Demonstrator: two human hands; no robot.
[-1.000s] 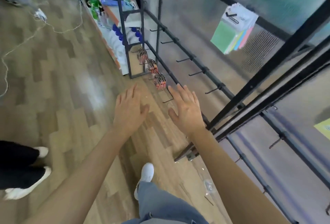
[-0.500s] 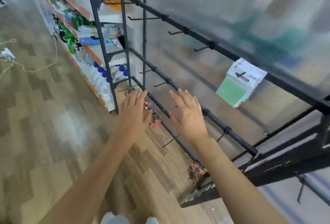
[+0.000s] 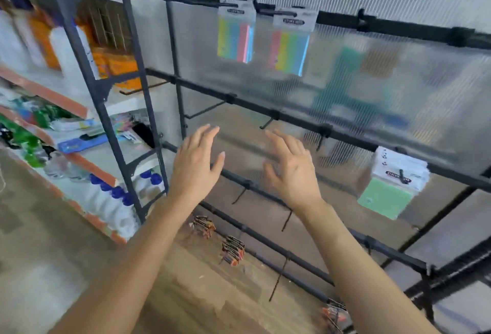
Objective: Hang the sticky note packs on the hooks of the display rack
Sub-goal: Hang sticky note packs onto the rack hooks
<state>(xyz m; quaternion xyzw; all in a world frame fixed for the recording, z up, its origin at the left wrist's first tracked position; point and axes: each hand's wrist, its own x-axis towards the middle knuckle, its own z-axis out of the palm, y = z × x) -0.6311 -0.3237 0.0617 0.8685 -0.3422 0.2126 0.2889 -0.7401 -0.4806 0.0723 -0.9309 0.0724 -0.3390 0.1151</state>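
In the head view, the left hand (image 3: 198, 166) and the right hand (image 3: 292, 171) are seen raised side by side in front of the display rack (image 3: 295, 120), with their backs turned to the camera. The grip of each hand is wide: the fingers are straight and spread, and nothing is held.

A striped sticky note pack (image 3: 235, 33) is hung on the top rail, with a second striped pack (image 3: 291, 43) just beside it on the right. A green pack (image 3: 390, 190) is hung on a hook of the next rail down, to the right of the right hand and apart from it. A bare hook (image 3: 204, 111) is seen above the left hand.

Small orange packets (image 3: 232, 250) are hung on the low rails. Stocked shelves (image 3: 42, 91) are seen at the left, above a wooden floor (image 3: 39, 254).
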